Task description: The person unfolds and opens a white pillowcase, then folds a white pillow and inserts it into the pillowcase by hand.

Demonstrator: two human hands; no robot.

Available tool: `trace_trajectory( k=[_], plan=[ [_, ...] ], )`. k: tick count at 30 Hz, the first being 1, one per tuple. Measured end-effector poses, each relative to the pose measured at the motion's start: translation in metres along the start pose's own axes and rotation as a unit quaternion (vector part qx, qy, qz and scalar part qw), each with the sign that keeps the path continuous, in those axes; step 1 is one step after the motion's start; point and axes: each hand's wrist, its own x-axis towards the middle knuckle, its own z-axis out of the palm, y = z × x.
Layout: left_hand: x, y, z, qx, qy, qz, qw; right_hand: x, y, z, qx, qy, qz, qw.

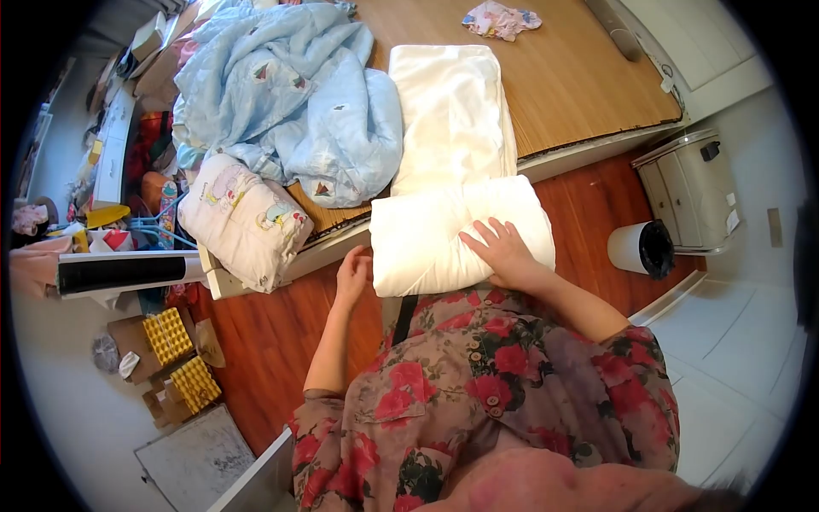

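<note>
A thick white folded quilt [452, 111] lies lengthwise over the front edge of the bed. Its near end is doubled over into a puffy bundle [426, 243] in front of my body. My right hand [502, 254] rests flat on the right part of this bundle, fingers spread. Just off the bundle's left side is my left hand [354, 275], its fingers loosely bent and apart, with nothing seen in them. Whether its fingertips touch the fabric, I cannot tell.
A crumpled light blue quilt [290, 94] and a folded cartoon-print quilt [243, 218] lie to the left on the wooden bed surface [563, 85]. A small pink patterned cloth [502, 20] lies farther back. At right stand a lined bin [627, 249] and a cabinet [687, 188].
</note>
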Motion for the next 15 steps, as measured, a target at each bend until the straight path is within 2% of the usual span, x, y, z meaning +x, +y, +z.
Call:
trace_trajectory(
  k=[1, 3, 4, 6, 9, 11, 13, 14, 15],
  plan=[
    [-0.009, 0.01, 0.002, -0.002, -0.001, 0.0, 1.0, 0.004, -0.002, 0.005, -0.001, -0.001, 0.001, 1.0],
    [-0.026, 0.038, 0.008, 0.258, -0.037, 0.094, 0.961, 0.011, -0.007, 0.015, 0.037, 0.009, 0.054, 0.998],
    [-0.028, 0.054, 0.016, 0.258, -0.036, 0.095, 0.961, 0.013, -0.005, 0.017, 0.036, 0.01, 0.054, 0.998],
    [-0.022, 0.08, 0.034, 0.241, -0.04, 0.218, 0.945, 0.024, 0.002, 0.018, 0.134, 0.054, 0.084, 0.986],
    [-0.003, 0.077, 0.05, 0.255, -0.013, 0.222, 0.941, 0.034, 0.017, -0.01, 0.168, 0.083, 0.091, 0.978],
    [-0.007, 0.126, 0.05, 0.252, 0.012, 0.247, 0.936, 0.03, 0.021, -0.035, 0.179, 0.097, 0.093, 0.975],
    [-0.007, 0.143, 0.044, 0.265, 0.041, 0.343, 0.9, 0.02, 0.025, -0.062, 0.221, 0.047, 0.086, 0.97],
    [-0.01, 0.153, 0.039, 0.224, 0.013, 0.312, 0.923, 0.012, 0.024, -0.073, 0.249, 0.032, 0.082, 0.965],
    [-0.018, 0.168, 0.038, 0.221, 0.013, 0.312, 0.924, 0.003, 0.023, -0.085, 0.247, 0.03, 0.083, 0.965]
  ],
)
